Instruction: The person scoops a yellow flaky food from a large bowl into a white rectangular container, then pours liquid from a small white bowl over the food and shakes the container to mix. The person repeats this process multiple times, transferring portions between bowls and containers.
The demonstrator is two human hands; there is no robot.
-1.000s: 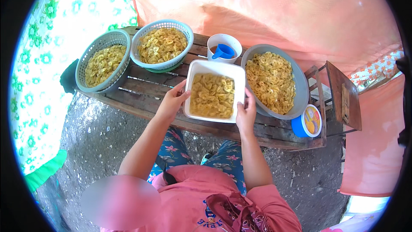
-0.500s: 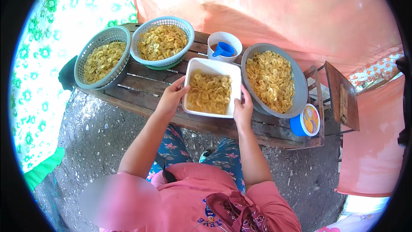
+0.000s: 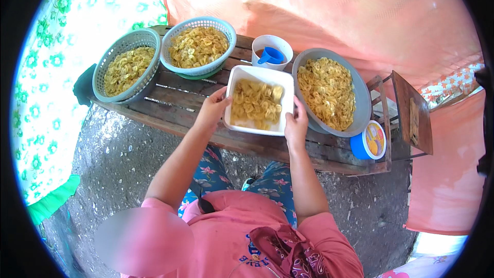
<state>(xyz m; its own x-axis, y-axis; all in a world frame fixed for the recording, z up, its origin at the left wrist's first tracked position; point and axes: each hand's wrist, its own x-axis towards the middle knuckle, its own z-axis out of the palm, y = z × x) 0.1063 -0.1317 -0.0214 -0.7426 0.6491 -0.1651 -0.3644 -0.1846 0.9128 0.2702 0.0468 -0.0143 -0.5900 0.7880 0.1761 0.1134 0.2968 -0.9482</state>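
Resting on the slatted wooden table [image 3: 170,104], the white rectangular tub [image 3: 260,100] of yellow banana chips [image 3: 254,104] sat between us, gripped at both short sides. Our left hand [image 3: 212,109] closed on its left rim, fingers curled over the edge; our right hand [image 3: 297,127] clasped the right rim the same way. Just beside the tub on the right stood a grey bowl [image 3: 361,104] heaped with chips, touching it or nearly so. Behind it was a white cup [image 3: 271,50] holding a blue scoop [image 3: 271,56]. Farther left sat a blue basket [image 3: 198,45] and a grey basket [image 3: 126,65], both full of chips. A blue-lidded container [image 3: 369,141] lay at the table's right end.
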